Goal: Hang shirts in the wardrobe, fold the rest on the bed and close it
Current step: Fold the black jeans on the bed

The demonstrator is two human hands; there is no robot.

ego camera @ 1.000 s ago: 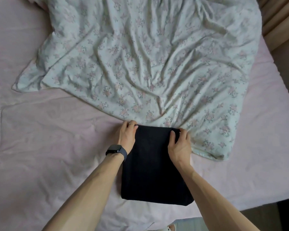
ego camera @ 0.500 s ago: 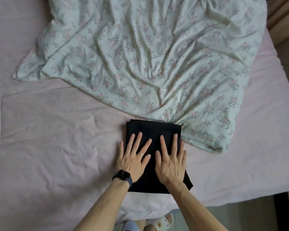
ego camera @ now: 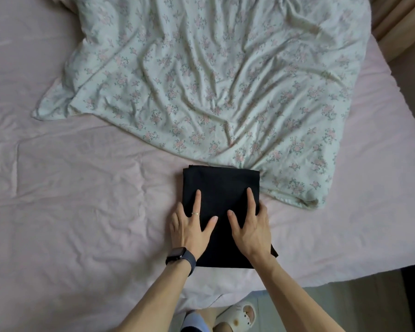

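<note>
A black garment (ego camera: 222,188), folded into a neat rectangle, lies on the pink bed sheet (ego camera: 94,200) near the bed's front edge. Its far edge touches the floral duvet. My left hand (ego camera: 191,230) lies on its left half, one finger and the thumb spread on top and the outer fingers wrapped over the left edge. My right hand (ego camera: 250,227) mirrors it on the right half, its outer fingers curled round the right edge. A dark watch sits on my left wrist. No wardrobe or shirt is in view.
A crumpled floral duvet (ego camera: 225,80) covers the far right of the bed. Wooden furniture (ego camera: 398,22) stands at the top right. My foot in a white slipper (ego camera: 240,315) is on the floor (ego camera: 359,305) below the bed's edge.
My hands folded the garment's far part down and then pressed flat on it. Now they have slid apart to its left and right sides. The garment is shorter.
</note>
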